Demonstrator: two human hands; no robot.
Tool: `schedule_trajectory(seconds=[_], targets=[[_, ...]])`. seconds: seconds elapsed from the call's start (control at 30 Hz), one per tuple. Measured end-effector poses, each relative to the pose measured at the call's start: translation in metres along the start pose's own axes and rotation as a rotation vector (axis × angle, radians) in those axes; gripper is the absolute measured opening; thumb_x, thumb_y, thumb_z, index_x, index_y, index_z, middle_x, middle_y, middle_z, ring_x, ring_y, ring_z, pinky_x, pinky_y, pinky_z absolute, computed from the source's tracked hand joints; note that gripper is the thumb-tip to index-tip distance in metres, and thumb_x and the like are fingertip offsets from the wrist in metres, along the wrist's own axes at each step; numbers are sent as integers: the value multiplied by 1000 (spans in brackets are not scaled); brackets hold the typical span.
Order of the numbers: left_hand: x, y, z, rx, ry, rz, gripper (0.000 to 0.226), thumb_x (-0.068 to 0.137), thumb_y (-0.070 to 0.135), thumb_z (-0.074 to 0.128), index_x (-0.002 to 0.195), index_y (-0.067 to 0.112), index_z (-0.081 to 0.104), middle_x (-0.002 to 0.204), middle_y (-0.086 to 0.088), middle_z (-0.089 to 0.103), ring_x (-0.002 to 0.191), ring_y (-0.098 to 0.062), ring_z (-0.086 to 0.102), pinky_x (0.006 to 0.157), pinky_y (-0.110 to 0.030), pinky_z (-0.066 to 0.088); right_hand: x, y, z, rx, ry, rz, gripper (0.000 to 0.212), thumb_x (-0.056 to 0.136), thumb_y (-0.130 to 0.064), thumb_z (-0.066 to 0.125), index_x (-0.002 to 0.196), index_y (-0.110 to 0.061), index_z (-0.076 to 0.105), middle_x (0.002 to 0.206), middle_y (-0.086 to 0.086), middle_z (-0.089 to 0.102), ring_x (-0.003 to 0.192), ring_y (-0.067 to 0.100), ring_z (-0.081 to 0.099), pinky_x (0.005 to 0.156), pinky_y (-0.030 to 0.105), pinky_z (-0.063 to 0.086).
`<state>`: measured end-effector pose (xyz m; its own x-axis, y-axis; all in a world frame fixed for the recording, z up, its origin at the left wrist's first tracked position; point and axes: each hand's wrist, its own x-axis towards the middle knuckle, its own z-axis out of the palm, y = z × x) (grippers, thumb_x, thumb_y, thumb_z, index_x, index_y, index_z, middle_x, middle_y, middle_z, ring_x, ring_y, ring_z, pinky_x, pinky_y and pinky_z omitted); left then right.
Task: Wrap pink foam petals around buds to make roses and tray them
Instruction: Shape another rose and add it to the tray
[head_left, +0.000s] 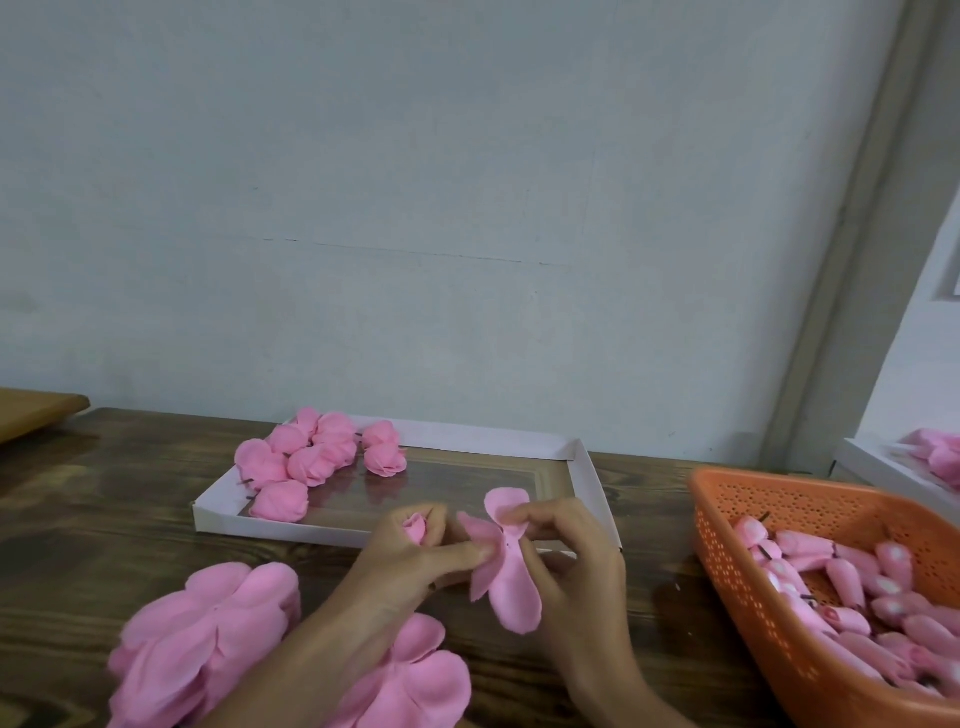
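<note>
One dark wood table (104, 519), tray (291, 525) on it; grey wall (467, 208).

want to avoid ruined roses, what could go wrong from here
1. The left hand holds the bud while also pinching the petal, so the bud could slip out.
2. The right hand pinches the same thin petal near its top. Pulling the hands apart might tear it.
3. The left forearm lies across the petal stacks, and a sweep could scatter them.
</note>
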<state>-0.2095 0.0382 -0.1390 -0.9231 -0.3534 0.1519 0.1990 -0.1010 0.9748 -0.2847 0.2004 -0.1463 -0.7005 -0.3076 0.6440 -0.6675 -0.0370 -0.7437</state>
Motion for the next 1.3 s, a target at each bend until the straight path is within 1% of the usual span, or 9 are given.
schedule_trajectory(seconds=[0.23, 0.37, 0.47, 0.63, 0.93, 1.03, 1.1, 1.17, 1.3], targets=[[-1, 2, -2, 25, 155, 43, 58, 57, 21, 95, 57, 17, 37, 79, -23, 59, 95, -37, 73, 88, -57, 59, 4, -5, 2, 417, -170, 288, 23, 105, -31, 62, 125, -42, 68, 125, -8, 75, 119, 13, 70, 98, 29, 57], [-2, 4, -2, 87, 188, 58, 55, 62, 13, 94, 56, 16, 39, 92, -37, 67, 93, -34, 76, 71, -41, 61, 5, 3, 4, 571, -237, 538, 57, 87, -37, 81, 139, -39, 57, 121, 1, 77, 118, 21, 72, 110, 53, 50], [-1, 4, -2, 154, 204, 76, 55, 74, 6, 91, 57, 16, 39, 90, -44, 59, 92, -40, 73, 72, -38, 52, 7, 7, 3, 640, -260, 534, 56, 87, -28, 84, 137, -21, 59, 116, 21, 76, 114, 36, 73, 107, 54, 52], [-4, 9, 3, 129, 146, 165, 55, 72, 3, 89, 51, 21, 42, 88, -27, 75, 97, -34, 77, 83, -41, 57, 12, 13, -2, 528, -171, 550, 35, 83, -16, 86, 115, -26, 76, 105, 14, 79, 101, 31, 77, 92, 45, 61], [2, 4, 1, 215, 281, 225, 60, 72, 8, 93, 48, 24, 40, 50, 6, 40, 49, -5, 42, 51, -14, 43, 12, 8, -4, 325, -288, 419, 21, 91, -42, 77, 92, -22, 74, 88, 1, 75, 80, 10, 68, 70, 22, 54], [5, 3, -3, 248, 292, 220, 60, 73, 6, 92, 46, 24, 41, 49, 8, 40, 49, -6, 39, 50, -15, 42, 13, 9, -4, 378, -298, 472, 25, 92, -36, 73, 97, -12, 71, 95, 14, 74, 88, 21, 72, 77, 31, 60], [7, 3, -6, 271, 303, 214, 58, 73, 7, 91, 46, 23, 42, 49, 8, 41, 49, -6, 39, 49, -15, 40, 12, 9, -4, 469, -334, 542, 28, 92, -26, 79, 101, -3, 67, 105, 27, 73, 96, 35, 74, 87, 53, 62], [8, 4, -6, 279, 307, 195, 59, 72, 6, 91, 46, 23, 41, 50, 6, 39, 50, -8, 38, 51, -19, 42, 11, 8, -4, 508, -347, 608, 36, 87, -23, 85, 105, 2, 67, 108, 30, 74, 102, 42, 73, 93, 62, 59], [7, 3, -5, 169, 317, 73, 52, 81, 10, 87, 49, 17, 47, 56, -6, 53, 68, -28, 60, 87, -57, 59, 12, 8, -6, 514, -345, 661, 37, 87, -26, 84, 109, 2, 73, 111, 27, 75, 101, 34, 73, 87, 48, 62]])
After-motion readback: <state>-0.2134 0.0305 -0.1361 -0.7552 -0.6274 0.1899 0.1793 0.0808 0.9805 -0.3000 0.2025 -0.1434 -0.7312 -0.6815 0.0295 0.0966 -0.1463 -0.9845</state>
